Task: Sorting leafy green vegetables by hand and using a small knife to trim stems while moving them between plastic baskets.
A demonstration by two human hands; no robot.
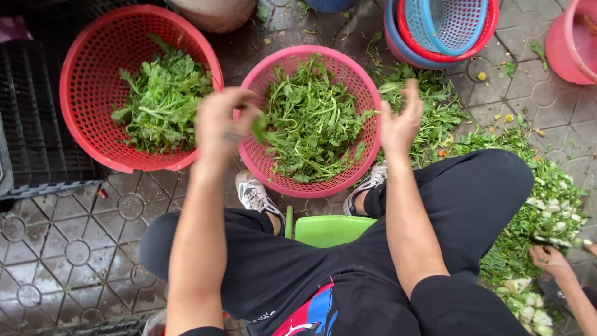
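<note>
Grey patterned paving [74,249] is seen underfoot, wet in places and strewn with leaf scraps. A black crate [37,124] is set at the far left. Two red perforated baskets are placed in front of the seated person: the left basket [93,37] is about half filled with greens, and the middle basket [367,143] is heaped with greens [311,124] between the shoes. A stack of blue and red baskets [444,28] is kept at the top right, with a pink tub [569,43] beside it. A loose pile of greens [528,205] is spread on the paving at the right, where another person's hand [550,258] is busy with cut stems. A green stool [326,229] is glimpsed between the knees.

The left hand [217,124] is held over the near rim of the middle basket, its fingers curled around a small sprig [258,127]. The right hand [398,121] is raised over the basket's right rim, fingers spread and nothing held.

As a judgement: the sprig is gripped only lightly, so it could be dropped onto the dirty paving instead of into a basket. The middle basket is piled near its rim, so leaves could be spilled over the edge if it is knocked by a shoe. Sorted and unsorted greens could be mixed, since the loose pile lies just beside that basket.
</note>
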